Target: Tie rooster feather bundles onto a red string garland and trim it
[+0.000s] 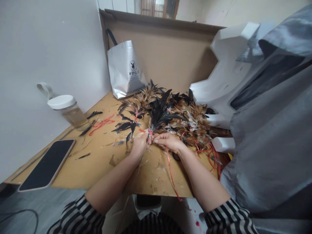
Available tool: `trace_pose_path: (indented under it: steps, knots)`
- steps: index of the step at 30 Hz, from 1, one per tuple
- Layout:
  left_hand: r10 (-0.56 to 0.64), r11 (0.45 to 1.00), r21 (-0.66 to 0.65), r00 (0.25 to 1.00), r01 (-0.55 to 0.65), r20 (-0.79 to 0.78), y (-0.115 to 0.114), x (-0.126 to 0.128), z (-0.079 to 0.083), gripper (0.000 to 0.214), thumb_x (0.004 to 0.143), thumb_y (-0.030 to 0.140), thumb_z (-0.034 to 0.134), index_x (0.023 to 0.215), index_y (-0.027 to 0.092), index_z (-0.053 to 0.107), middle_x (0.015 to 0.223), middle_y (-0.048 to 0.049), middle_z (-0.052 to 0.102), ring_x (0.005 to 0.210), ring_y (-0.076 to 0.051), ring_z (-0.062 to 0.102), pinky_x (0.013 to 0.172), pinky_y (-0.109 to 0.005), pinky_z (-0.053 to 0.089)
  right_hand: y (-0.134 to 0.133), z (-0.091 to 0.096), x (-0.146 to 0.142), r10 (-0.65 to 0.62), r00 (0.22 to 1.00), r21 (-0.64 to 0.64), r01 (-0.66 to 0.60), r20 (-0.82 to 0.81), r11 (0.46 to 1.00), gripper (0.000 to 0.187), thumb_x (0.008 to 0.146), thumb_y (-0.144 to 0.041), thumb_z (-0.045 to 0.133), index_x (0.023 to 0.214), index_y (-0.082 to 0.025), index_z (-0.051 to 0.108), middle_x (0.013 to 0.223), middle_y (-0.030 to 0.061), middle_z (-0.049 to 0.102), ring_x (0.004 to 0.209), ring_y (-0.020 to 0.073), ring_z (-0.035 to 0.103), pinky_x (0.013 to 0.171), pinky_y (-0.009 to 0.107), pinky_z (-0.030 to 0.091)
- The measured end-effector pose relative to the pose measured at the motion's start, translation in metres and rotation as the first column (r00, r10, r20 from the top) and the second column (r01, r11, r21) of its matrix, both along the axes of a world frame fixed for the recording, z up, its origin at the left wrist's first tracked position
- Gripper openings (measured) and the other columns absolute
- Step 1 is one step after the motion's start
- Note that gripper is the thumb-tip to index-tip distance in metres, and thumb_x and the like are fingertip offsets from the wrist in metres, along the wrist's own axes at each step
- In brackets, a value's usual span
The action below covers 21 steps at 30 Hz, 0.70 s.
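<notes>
Feather bundle [159, 112], stems pinched between fingers [145, 134]

Open board [97, 165] lies between the phone [47, 164] and the left hand [139, 144], with only stray feathers [122, 127] and scraps on it. The jar [70, 112] blocks the way nearer the wall. Beyond both hands the feather pile [180, 113] fills the middle right back to the bag [124, 70] and the cardboard [165, 52]. To the right (the tightest side) white foam [226, 74] and grey cloth [275, 136] crowd close to the right hand [168, 141]. A string [170, 172] trails across the bare near edge between the forearms.
</notes>
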State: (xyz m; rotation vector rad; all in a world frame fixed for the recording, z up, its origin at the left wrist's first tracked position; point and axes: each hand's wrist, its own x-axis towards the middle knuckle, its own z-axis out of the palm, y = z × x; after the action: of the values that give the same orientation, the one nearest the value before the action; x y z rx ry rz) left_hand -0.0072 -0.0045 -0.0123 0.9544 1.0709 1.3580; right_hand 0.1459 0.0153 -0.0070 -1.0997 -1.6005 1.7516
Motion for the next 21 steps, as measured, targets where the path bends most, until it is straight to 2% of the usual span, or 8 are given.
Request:
trace_pose_path:
  steps: [3,6,8,10,12,15,18,21]
  knots:
    - [0.041,0.999,-0.036,0.998,-0.040,0.039,0.001,-0.002,0.000,0.038,0.071,0.049,0.058,0.056,0.015,0.052,0.038,0.0035,0.045,0.029,-0.006,0.034,0.032,-0.021,0.023,0.006,-0.004,0.007,-0.117,0.972,0.218,0.071,0.203,0.973,0.027,0.067,-0.040,0.063,0.070,-0.013,0.068,0.045,-0.0051,0.049,0.042,0.0058,0.034,0.044,0.020,0.026]
    - [0.025,0.998,-0.052,0.998,-0.022,0.057,0.000,-0.002,-0.002,0.034,0.071,0.046,0.059,0.057,0.015,0.052,0.040,0.0037,0.046,0.030,-0.006,0.035,0.033,-0.020,0.024,0.009,-0.007,0.010,-0.232,0.900,0.406,0.068,0.369,0.912,0.021,0.070,-0.033,0.059,0.066,-0.014,0.068,0.058,-0.0008,0.061,0.052,0.0090,0.044,0.054,0.022,0.033]
    - [0.003,0.999,-0.049,0.998,0.001,0.063,0.001,-0.002,-0.004,0.034,0.071,0.045,0.059,0.057,0.015,0.052,0.040,0.0037,0.047,0.030,-0.005,0.035,0.033,-0.019,0.024,0.009,-0.007,0.010,-0.267,0.867,0.459,0.051,0.420,0.887,0.019,0.070,-0.029,0.057,0.064,-0.015,0.067,0.058,-0.0011,0.060,0.052,0.0095,0.045,0.053,0.022,0.032]
    - [0.011,0.999,-0.042,0.997,-0.008,0.073,0.002,-0.003,-0.007,0.035,0.071,0.046,0.059,0.056,0.015,0.051,0.040,0.0039,0.046,0.030,-0.005,0.034,0.033,-0.019,0.023,0.007,-0.005,0.008,-0.255,0.874,0.430,0.059,0.414,0.901,0.015,0.068,-0.026,0.055,0.062,-0.015,0.065,0.053,-0.0027,0.056,0.049,0.0086,0.042,0.050,0.021,0.030]
    - [0.042,0.998,-0.039,0.997,-0.039,0.070,0.005,-0.005,-0.009,0.036,0.071,0.047,0.059,0.056,0.016,0.050,0.040,0.0039,0.046,0.030,-0.005,0.033,0.033,-0.019,0.022,0.005,-0.001,0.007,-0.212,0.923,0.324,0.103,0.321,0.941,0.012,0.065,-0.023,0.054,0.060,-0.015,0.062,0.049,-0.0037,0.052,0.047,0.0080,0.041,0.047,0.021,0.029]
    - [0.064,0.997,-0.036,0.997,-0.062,0.040,0.008,-0.009,-0.010,0.036,0.071,0.048,0.058,0.058,0.016,0.052,0.041,0.0037,0.047,0.031,-0.006,0.034,0.033,-0.019,0.023,0.003,0.006,0.009,-0.177,0.984,0.148,0.175,0.000,0.973,0.010,0.062,-0.022,0.055,0.056,-0.016,0.059,0.051,-0.0023,0.053,0.047,0.0081,0.044,0.045,0.020,0.031]
    - [0.051,0.998,-0.029,0.998,-0.050,0.023,0.008,-0.008,-0.009,0.036,0.072,0.049,0.056,0.061,0.015,0.055,0.041,0.0038,0.046,0.031,-0.006,0.034,0.034,-0.020,0.024,0.001,0.014,0.009,-0.189,0.925,0.085,0.228,-0.331,0.970,0.011,0.063,-0.024,0.061,0.056,-0.016,0.061,0.064,0.0007,0.060,0.050,0.0077,0.046,0.046,0.020,0.034]
    - [0.076,0.995,-0.062,0.996,-0.079,-0.047,0.007,-0.002,-0.009,0.036,0.073,0.049,0.054,0.058,0.015,0.055,0.040,0.0032,0.047,0.031,-0.007,0.035,0.035,-0.021,0.026,-0.002,0.020,0.003,-0.209,0.849,0.068,0.275,-0.485,0.959,0.008,0.065,-0.024,0.067,0.062,-0.016,0.066,0.080,0.0033,0.065,0.060,0.0089,0.053,0.052,0.021,0.040]
